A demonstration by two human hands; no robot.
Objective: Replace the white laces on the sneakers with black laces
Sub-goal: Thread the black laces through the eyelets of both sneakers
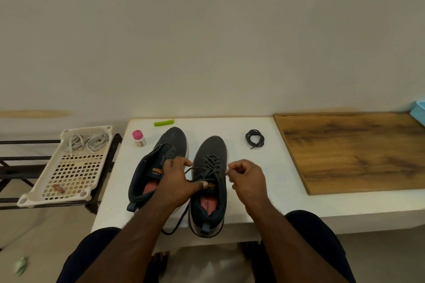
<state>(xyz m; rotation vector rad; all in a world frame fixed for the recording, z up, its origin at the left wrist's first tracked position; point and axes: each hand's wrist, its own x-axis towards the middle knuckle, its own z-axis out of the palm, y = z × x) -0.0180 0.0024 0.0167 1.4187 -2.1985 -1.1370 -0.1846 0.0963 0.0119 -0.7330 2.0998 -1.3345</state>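
Two dark grey sneakers stand side by side on the white table (287, 190), toes pointing away. The left sneaker (170, 145) has no lace in its eyelets. The right sneaker (211, 147) carries a black lace (212, 163) crossed through its eyelets. My left hand (177, 181) pinches one end of that lace over the gap between the shoes; a loose strand hangs off the table's front edge. My right hand (247, 179) pinches the other end just right of the shoe. A coiled spare black lace (254, 139) lies to the right. White laces (86, 142) lie in a tray.
A cream perforated tray (69, 177) rests on a black rack left of the table. A pink-capped bottle (138, 138) and a green clip (164, 122) sit near the back edge. A wooden board (351, 149) covers the right side, with a blue container (418, 114) beyond.
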